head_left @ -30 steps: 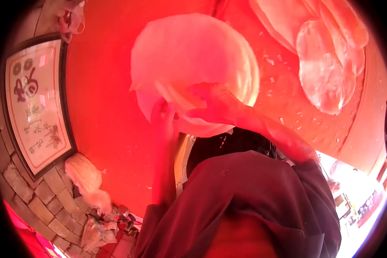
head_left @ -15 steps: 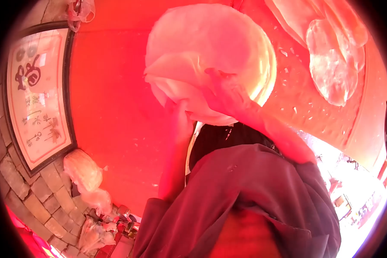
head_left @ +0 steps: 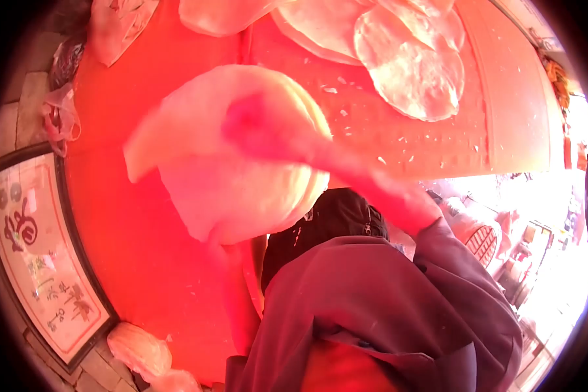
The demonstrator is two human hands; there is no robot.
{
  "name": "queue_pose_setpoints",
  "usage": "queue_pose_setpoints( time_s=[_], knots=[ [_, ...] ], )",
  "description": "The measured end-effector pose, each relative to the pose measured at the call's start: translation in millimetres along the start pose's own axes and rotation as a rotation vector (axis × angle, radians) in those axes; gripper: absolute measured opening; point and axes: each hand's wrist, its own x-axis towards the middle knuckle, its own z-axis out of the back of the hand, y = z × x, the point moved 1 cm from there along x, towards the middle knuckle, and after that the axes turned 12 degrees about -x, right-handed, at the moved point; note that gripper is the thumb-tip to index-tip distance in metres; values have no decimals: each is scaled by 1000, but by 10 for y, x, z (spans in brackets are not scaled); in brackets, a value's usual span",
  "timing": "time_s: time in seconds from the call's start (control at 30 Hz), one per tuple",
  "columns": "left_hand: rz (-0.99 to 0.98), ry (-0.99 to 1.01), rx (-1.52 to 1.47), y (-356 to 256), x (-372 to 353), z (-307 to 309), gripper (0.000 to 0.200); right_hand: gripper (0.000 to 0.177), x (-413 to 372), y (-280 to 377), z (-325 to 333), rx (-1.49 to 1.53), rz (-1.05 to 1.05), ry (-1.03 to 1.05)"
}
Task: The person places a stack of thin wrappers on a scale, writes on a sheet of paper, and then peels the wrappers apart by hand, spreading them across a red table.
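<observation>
I hold a stack of thin, pale round sheets (head_left: 228, 176) over a red surface (head_left: 144, 261). My right hand (head_left: 258, 124) lies blurred on top of the stack, and its arm runs down to the right into a dark sleeve. My left forearm (head_left: 232, 294) rises from below and goes under the stack's lower edge. The left hand itself is hidden beneath the sheets, carrying them.
More round sheets (head_left: 411, 72) lie overlapping at the top, with crumbs scattered around them. A framed sign with calligraphy (head_left: 32, 261) stands at the left on stone paving. Plastic bags (head_left: 137, 349) lie at the bottom left and upper left. A black bag (head_left: 333, 219) hangs at my chest.
The stack has swung left and lower in the view, and my right hand has slid onto its top. The view has tilted, bringing more laid-out sheets in at the top.
</observation>
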Motion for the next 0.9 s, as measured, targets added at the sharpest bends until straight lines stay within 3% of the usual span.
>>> queue_pose_setpoints(
  time_s=[0.03, 0.07, 0.27, 0.33, 0.37, 0.4, 0.43, 0.47, 0.5, 0.57, 0.63, 0.7, 0.73, 0.77, 0.8, 0.83, 0.87, 0.9],
  knots=[
    [9, 13, -3, -3, -15, 21, 36, 24, 85, 195, 642, -12, -172, 97],
    [58, -2, -51, -4, -31, 44, 38, 24, -22, 83, 824, -21, -178, 90],
    [150, 123, -88, 53, 184, 475, 36, 15, -771, -574, 1953, 548, -489, -779],
    [183, 179, -95, 77, 189, 494, 34, 12, -1353, -1286, 1944, 579, -661, -1010],
    [198, 346, -123, 75, 176, 481, 33, 9, -1697, -1613, 1836, 540, -697, -1023],
    [215, 512, -147, 64, 149, 457, 32, 18, -2138, -1948, 1759, 420, -758, -798],
    [230, 519, -141, 45, 122, 405, 32, 23, -2320, -2038, 1524, 568, -868, -896],
    [245, 400, -119, 14, 91, 316, 33, 27, -2478, -2039, 1396, 516, -1093, -834],
    [254, 280, -95, -26, 52, 222, 34, 31, -2767, -2280, 1258, 572, -1137, -740],
    [165, 184, -38, -66, -61, -66, 35, 35, -2872, -1977, 1252, 616, -1330, -503],
    [87, 94, 26, -158, -167, -310, 36, 43, -2669, -1477, 1237, 347, -1419, -174],
    [63, 84, 36, -173, -176, -553, 39, 42, -2312, -979, 846, 121, -842, -361],
    [72, 99, 44, -185, -173, -617, 39, 39, -2090, -724, 756, 228, -849, -154],
    [72, 144, 66, -188, -152, -684, 41, 40, -1810, -495, 642, 47, -734, 62],
    [67, 189, 82, -187, -125, -738, 43, 44, -1524, -243, 514, -18, -496, 107],
    [64, 202, 85, -199, -77, -736, 43, 50, -1351, -157, 135, 73, -218, -137],
    [80, 321, 66, -204, -5, -713, 45, 47, -1062, 65, -12, -84, -98, 136],
    [95, 442, 47, -197, 54, -720, 48, 49, -911, 148, -311, -140, -11, 101]
  ],
)
